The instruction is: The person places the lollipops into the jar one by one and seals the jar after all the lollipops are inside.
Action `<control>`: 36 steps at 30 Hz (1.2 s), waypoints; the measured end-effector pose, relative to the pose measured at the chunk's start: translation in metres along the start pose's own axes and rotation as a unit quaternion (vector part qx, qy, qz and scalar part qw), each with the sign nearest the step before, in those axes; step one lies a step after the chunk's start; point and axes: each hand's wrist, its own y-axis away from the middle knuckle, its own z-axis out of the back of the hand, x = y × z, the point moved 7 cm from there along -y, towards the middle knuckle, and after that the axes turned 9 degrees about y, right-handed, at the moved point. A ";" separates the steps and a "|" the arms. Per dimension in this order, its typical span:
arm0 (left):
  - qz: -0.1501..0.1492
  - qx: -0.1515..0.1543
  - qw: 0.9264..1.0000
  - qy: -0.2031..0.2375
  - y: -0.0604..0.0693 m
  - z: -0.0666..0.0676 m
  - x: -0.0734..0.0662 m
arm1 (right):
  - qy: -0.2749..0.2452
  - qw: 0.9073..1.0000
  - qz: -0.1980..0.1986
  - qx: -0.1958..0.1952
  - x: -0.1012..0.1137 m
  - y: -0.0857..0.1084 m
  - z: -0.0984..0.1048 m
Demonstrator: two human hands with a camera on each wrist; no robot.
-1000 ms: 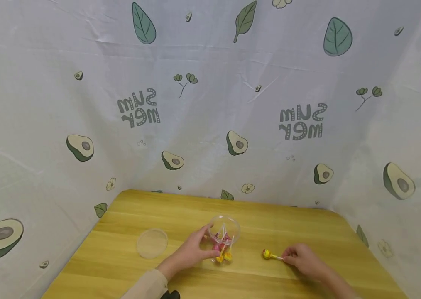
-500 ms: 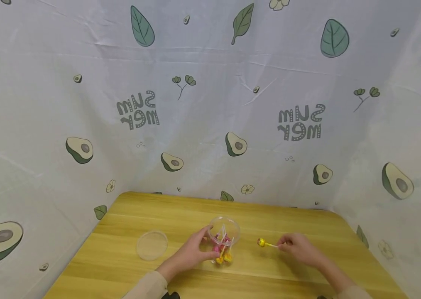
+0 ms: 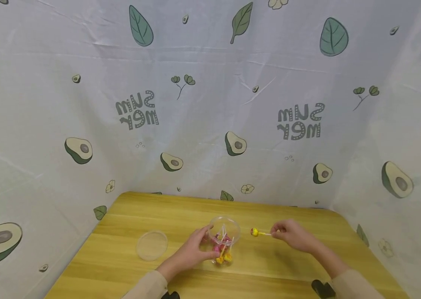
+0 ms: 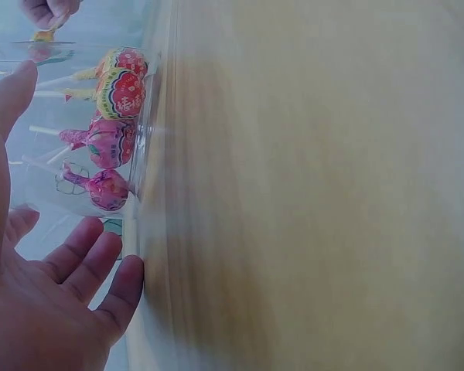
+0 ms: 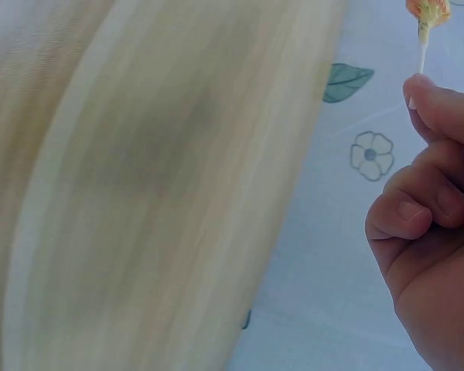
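A clear round jar (image 3: 238,236) stands upright on the table, with several lollipops (image 3: 222,250) in pink and yellow wrappers inside, sticks upward. My left hand (image 3: 192,250) holds the jar from its left side, thumb at the front and fingers toward the back. In the left wrist view, my left hand (image 4: 54,286) has its thumb along the jar and its lower fingers loosely bent beside it. My right hand (image 3: 293,235) pinches the white stick end of a yellow-wrapped lollipop (image 3: 254,232). That lollipop is held above the table, right of the jar, its head pointing left.
A clear round lid (image 3: 152,246) lies flat on the table, left of my left hand. The wood-grain table (image 3: 180,207) meets a white printed curtain (image 3: 203,124) at the back and both sides.
My right hand has lifted the lollipop off the table and carried it left and farther back, toward the jar. The left hand and the jar have stayed in place.
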 end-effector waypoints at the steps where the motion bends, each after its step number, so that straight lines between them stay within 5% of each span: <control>1: 0.000 0.000 1.000 0.000 0.000 0.000 0.000 | -0.001 1.000 0.002 0.001 0.002 -0.002 0.002; 14: -0.007 -0.001 1.000 0.003 -0.001 0.000 0.000 | 0.040 0.998 0.043 -0.016 0.033 -0.024 0.033; 36: -0.001 0.001 1.000 0.004 0.000 -0.001 0.003 | 0.056 0.994 0.081 0.042 0.080 -0.062 0.025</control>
